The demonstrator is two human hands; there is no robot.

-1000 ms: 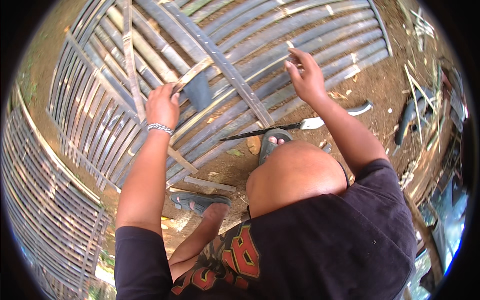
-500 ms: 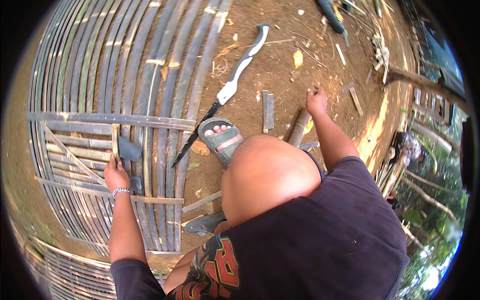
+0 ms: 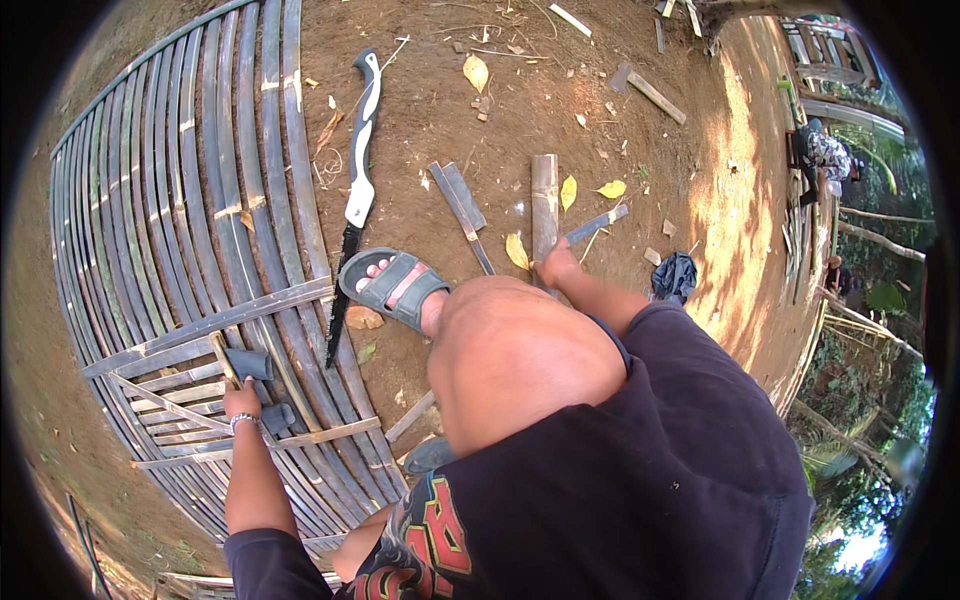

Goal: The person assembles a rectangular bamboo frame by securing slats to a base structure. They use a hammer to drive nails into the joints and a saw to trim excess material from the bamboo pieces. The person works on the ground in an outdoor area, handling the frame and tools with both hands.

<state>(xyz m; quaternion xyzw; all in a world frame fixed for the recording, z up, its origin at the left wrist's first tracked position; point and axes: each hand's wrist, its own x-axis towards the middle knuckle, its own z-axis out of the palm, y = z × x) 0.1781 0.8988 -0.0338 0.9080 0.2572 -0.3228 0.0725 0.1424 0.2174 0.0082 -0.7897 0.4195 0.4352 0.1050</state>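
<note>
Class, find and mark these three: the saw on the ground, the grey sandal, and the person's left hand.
saw [image 3: 358, 205], head view, on its pale blade.
grey sandal [image 3: 392, 285], head view, on the strap.
left hand [image 3: 240, 400], head view, on its back, resting on the bamboo slats [image 3: 170, 230].

1 machete [image 3: 358, 190], 1 sandal [image 3: 395, 288], 3 cut bamboo pcs [image 3: 544, 205].

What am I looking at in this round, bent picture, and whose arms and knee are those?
It comes from a wide-angle camera worn on a person's head, looking down, so straight edges curve. The knee and arms are the wearer's own. The left hand rests on a mat of bamboo slats lying on the dirt ground. The right hand reaches to short bamboo pieces. A long saw-edged knife lies by the sandalled foot. Whether either hand grips anything is unclear.
</note>
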